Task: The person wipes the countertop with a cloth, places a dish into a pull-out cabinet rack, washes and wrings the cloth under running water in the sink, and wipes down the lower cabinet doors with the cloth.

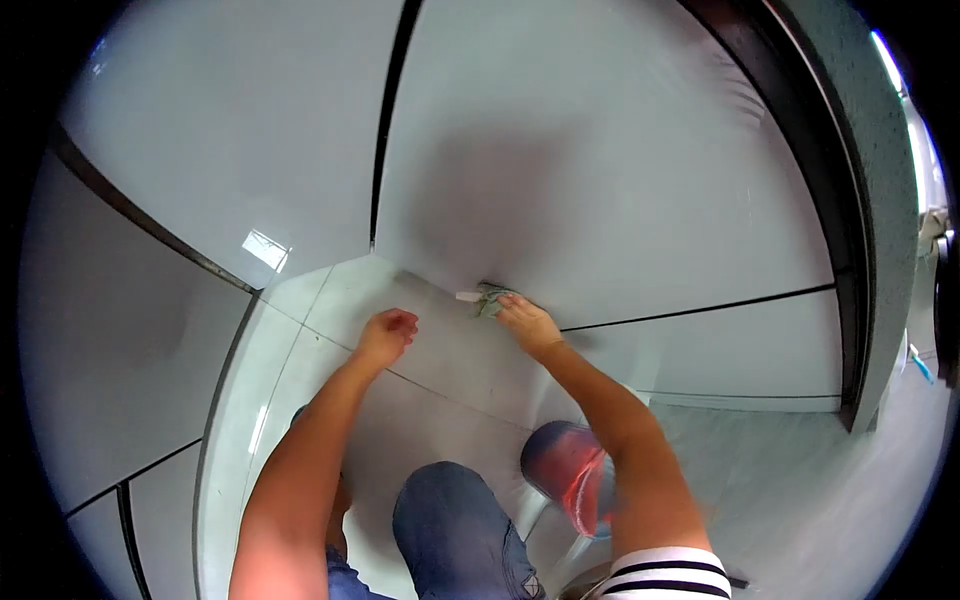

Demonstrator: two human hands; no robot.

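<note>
My right hand (pixel 530 324) presses a crumpled greenish-grey cloth (pixel 490 298) against the lower edge of a glossy light-grey cabinet door (pixel 620 180). A small pale end sticks out at the cloth's left side; what it is I cannot make out. To the left, my left hand (pixel 388 336) hangs over the tiled floor with its fingers curled in and nothing visible in them. It touches neither the door nor the cloth.
My knee (pixel 450 515) in jeans is at the bottom. Beside my right forearm stands a bucket-like container (pixel 572 475) with something red. More grey cabinet panels (pixel 130 300) line the left. A dark vertical frame (pixel 835 200) borders the door on the right.
</note>
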